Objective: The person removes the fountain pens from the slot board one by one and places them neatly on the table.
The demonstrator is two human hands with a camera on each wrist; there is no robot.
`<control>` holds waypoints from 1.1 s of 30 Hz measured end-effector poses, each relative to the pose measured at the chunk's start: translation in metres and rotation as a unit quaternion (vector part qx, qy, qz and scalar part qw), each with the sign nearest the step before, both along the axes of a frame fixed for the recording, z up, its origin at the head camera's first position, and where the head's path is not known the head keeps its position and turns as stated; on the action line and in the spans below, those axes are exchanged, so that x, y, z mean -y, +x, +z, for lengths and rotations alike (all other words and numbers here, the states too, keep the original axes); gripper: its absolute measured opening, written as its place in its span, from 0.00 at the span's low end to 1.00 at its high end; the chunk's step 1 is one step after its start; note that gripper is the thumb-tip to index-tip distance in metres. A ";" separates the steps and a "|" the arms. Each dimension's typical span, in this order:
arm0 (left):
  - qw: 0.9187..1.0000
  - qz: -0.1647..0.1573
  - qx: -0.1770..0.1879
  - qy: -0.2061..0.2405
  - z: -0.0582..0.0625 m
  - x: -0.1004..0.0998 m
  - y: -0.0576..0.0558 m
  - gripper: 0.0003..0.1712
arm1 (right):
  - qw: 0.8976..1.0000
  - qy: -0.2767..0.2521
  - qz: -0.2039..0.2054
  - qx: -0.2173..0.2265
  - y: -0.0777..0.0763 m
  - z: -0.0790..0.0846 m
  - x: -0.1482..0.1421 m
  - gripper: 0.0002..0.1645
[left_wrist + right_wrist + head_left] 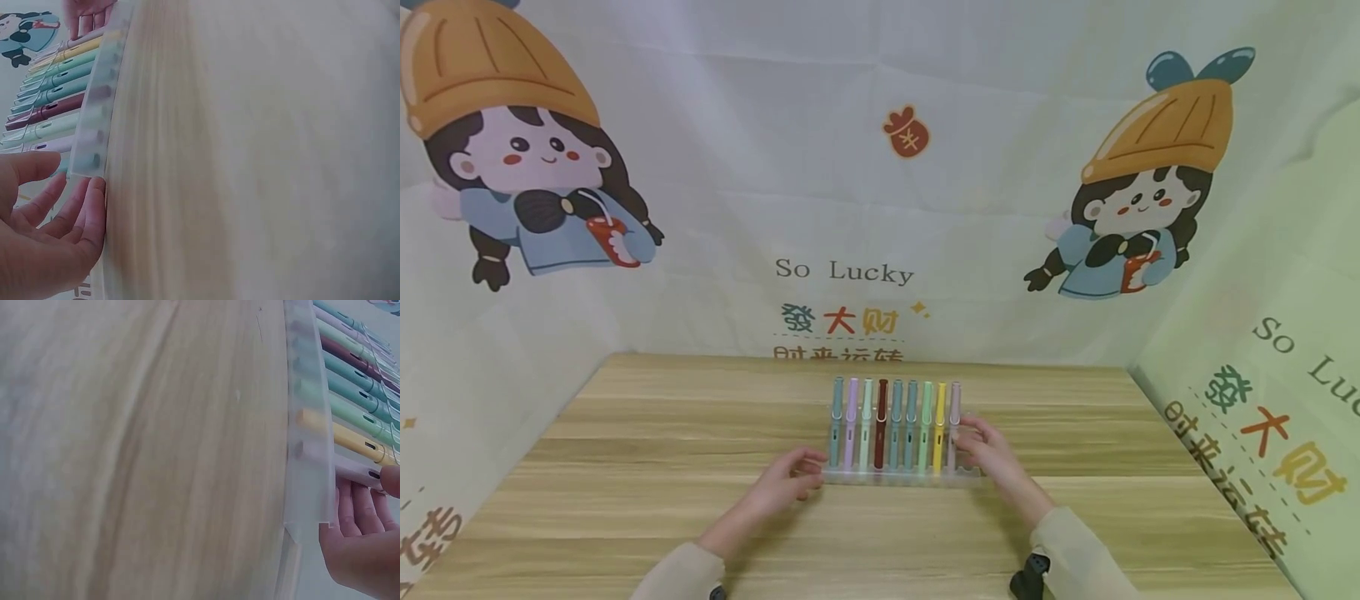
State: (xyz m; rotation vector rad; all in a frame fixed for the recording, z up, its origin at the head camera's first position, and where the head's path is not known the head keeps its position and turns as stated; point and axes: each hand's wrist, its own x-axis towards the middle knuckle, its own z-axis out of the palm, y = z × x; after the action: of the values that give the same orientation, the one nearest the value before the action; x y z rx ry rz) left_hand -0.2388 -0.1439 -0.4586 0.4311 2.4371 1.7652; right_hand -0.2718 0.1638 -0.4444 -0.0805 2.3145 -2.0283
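Note:
A clear pen stand (895, 479) on the table holds a row of several capped pens, leaning back side by side. Among them are a dark red pen (881, 433), a yellow pen (939, 433) and, at the right end, a pale pink pen (955, 402). My right hand (996, 458) pinches that pale pink pen, thumb in front and fingers behind it. At the stand's left end, my left hand (784, 485) has its fingers loosely bent. Its fingertips (95, 184) are right at the stand's corner, beside a blue-green pen (837, 425).
The wood-grain table (715, 417) runs back to a printed cloth backdrop (850, 208) with cartoon figures and lettering. More of the same cloth rises at the left and right sides. At the stand's right end is a vacant notch.

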 end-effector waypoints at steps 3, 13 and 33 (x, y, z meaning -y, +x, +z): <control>1.000 0.013 0.014 -0.001 0.000 -0.001 -0.001 0.17 | 1.000 -0.012 0.001 0.002 0.000 0.000 0.001 0.21; 0.999 0.017 0.031 -0.012 0.000 -0.002 -0.006 0.15 | 0.999 0.001 -0.022 -0.032 0.001 0.000 0.002 0.21; 0.999 0.024 0.032 -0.009 -0.001 -0.004 -0.006 0.12 | 0.995 0.011 -0.048 -0.084 -0.001 0.008 -0.001 0.22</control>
State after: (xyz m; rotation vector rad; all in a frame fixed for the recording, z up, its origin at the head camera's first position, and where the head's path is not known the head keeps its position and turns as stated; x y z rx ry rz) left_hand -0.2449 -0.1401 -0.4593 0.3107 2.4366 1.7461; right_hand -0.2725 0.1647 -0.4367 -0.1455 2.4855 -2.1158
